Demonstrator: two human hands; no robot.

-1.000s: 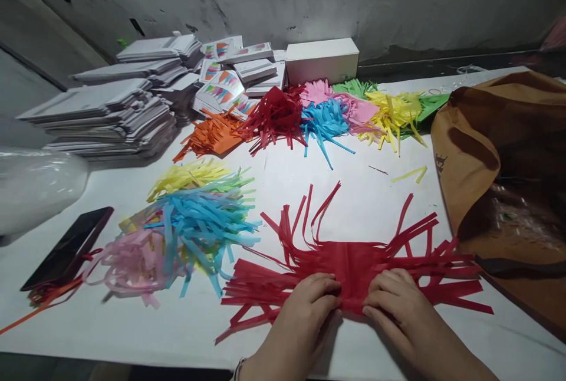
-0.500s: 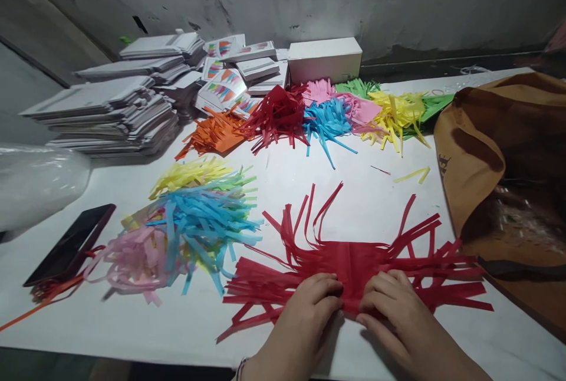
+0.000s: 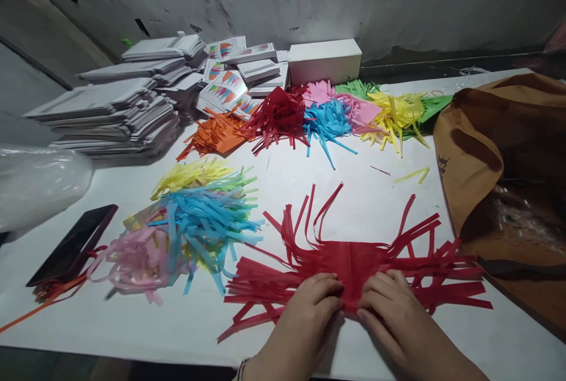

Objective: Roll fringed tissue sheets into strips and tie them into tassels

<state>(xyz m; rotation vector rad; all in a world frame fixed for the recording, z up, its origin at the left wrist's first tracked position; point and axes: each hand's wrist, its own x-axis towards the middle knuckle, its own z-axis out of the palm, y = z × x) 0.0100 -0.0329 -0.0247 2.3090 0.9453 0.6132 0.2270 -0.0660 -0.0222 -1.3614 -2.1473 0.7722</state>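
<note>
A sheet of red fringed tissue paper [image 3: 349,260] lies spread on the table, its cut strips fanning out to both sides and its uncut band running down the middle. My left hand [image 3: 316,304] has its fingers curled on the near edge, just left of the centre crease. On the crease's right side, my right hand [image 3: 387,304] grips the same edge, thumb below and fingers on top. A small gap of red paper shows between the two hands. Left of them sits a loose pile of blue fringed tissue [image 3: 206,216] with pink fringed tissue [image 3: 137,260] beside it.
Behind are bunches of orange [image 3: 219,133], dark red [image 3: 280,115] and yellow fringe [image 3: 395,112]. Stacked white packets [image 3: 101,109] and a white box [image 3: 325,61] stand along the wall. A phone [image 3: 73,245] lies left; a brown bag [image 3: 473,151] is at right.
Both hands keep almost the same place on the red tissue paper. The view has shifted very slightly.
</note>
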